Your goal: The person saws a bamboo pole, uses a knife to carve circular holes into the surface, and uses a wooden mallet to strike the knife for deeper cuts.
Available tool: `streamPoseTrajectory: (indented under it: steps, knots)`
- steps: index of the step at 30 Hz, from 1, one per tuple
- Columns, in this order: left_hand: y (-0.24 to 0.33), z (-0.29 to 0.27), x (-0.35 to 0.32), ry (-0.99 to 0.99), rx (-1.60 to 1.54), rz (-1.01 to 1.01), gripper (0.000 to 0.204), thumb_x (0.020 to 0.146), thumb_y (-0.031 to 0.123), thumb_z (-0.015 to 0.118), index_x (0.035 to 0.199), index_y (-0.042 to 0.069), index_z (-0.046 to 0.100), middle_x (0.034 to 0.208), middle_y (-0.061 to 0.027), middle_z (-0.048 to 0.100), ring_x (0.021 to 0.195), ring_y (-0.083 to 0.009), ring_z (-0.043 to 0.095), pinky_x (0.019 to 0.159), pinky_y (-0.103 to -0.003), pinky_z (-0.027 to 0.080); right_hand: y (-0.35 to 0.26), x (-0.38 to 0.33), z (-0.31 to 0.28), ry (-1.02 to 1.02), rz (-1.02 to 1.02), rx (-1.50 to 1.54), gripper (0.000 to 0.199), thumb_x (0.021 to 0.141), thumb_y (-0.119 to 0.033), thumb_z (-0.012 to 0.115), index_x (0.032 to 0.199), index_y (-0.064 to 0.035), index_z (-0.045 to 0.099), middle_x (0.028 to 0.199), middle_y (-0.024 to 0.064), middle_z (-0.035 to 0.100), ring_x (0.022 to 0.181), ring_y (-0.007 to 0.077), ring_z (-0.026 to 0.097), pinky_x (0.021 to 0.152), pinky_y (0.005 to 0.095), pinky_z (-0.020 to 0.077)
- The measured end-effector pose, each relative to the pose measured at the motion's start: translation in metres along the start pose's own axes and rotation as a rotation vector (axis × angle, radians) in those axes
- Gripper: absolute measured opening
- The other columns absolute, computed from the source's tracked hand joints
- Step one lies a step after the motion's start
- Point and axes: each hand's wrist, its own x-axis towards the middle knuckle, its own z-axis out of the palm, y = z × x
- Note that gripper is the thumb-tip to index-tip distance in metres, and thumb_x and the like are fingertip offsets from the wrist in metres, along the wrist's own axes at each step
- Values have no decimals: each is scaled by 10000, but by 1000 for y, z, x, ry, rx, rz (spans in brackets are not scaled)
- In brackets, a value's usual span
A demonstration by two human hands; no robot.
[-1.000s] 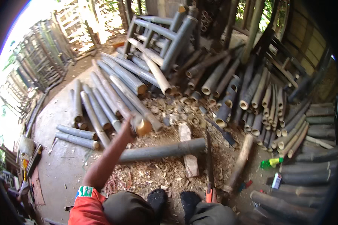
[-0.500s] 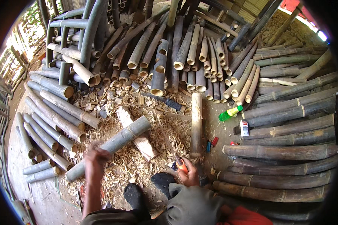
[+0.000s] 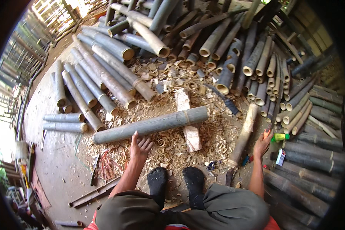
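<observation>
A grey-green bamboo pole [image 3: 153, 124] lies slantwise in front of me, its right part resting across a pale chopped wood block [image 3: 191, 138]. My left hand [image 3: 140, 148] is at the pole's near side, fingers spread, its thumb tip at the pole's lower edge. It grips nothing. Over on the right, my right hand [image 3: 261, 145] is closed round the orange handle [image 3: 266, 133] of a long-bladed tool. The blade is hard to make out against the bamboo behind. Beside that hand lies a scraped, pale bamboo length [image 3: 244, 134].
Shavings [image 3: 168, 147] cover the ground around my feet. Bamboo poles [image 3: 103, 73] lie left and ahead, with more stacked [image 3: 310, 168] on the right. A green bottle [image 3: 280, 137] and a small white-and-red box [image 3: 280, 157] are near my right hand. A dark-handled machete [image 3: 230, 106] lies beyond the block.
The view has swung left. My left hand has opened from around the pole, which lies flatter across the block. My right hand has moved away rightward with the orange-handled tool.
</observation>
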Motion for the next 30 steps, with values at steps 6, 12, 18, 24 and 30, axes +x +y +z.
streamPoseTrajectory:
  steps: [6,12,18,24,30]
  knots:
    - [9,25,14,56,-39,23,1197,791,475,916,1626,22,187,1658,-236,298,1505,-450,376,1222,-631,376,23,-15,35,-251,96,-282,673,970,-122,693,1571,-60,396,1463,286,576,1252,480,618,1006,568,486]
    - [13,4,18,54,-73,188,758,810,345,909,1387,55,513,1428,-191,513,1325,-384,549,1083,-593,540,-22,-56,30,-49,-424,-133,649,945,-206,708,1530,-42,480,1310,239,581,1219,438,591,1037,513,481]
    - [109,11,-66,-238,12,734,563,883,405,804,1295,70,617,1243,-104,669,1172,-247,647,1067,-450,524,-140,-146,22,-819,-267,124,939,983,-646,642,1507,108,446,1358,316,613,1234,428,633,1091,517,488]
    - [226,53,-150,-86,116,1032,569,951,348,767,1362,2,582,1179,-143,698,1058,-281,706,958,-459,583,-170,-204,81,-876,-383,-48,1076,810,-573,824,1528,66,340,1380,295,579,1238,394,623,1065,566,492]
    - [211,46,-155,-137,769,1218,625,837,176,824,1377,26,547,1201,-139,677,1096,-287,687,969,-457,582,-139,-184,50,-1146,28,656,811,791,-279,862,1432,10,457,1307,206,635,1170,319,657,991,422,547]
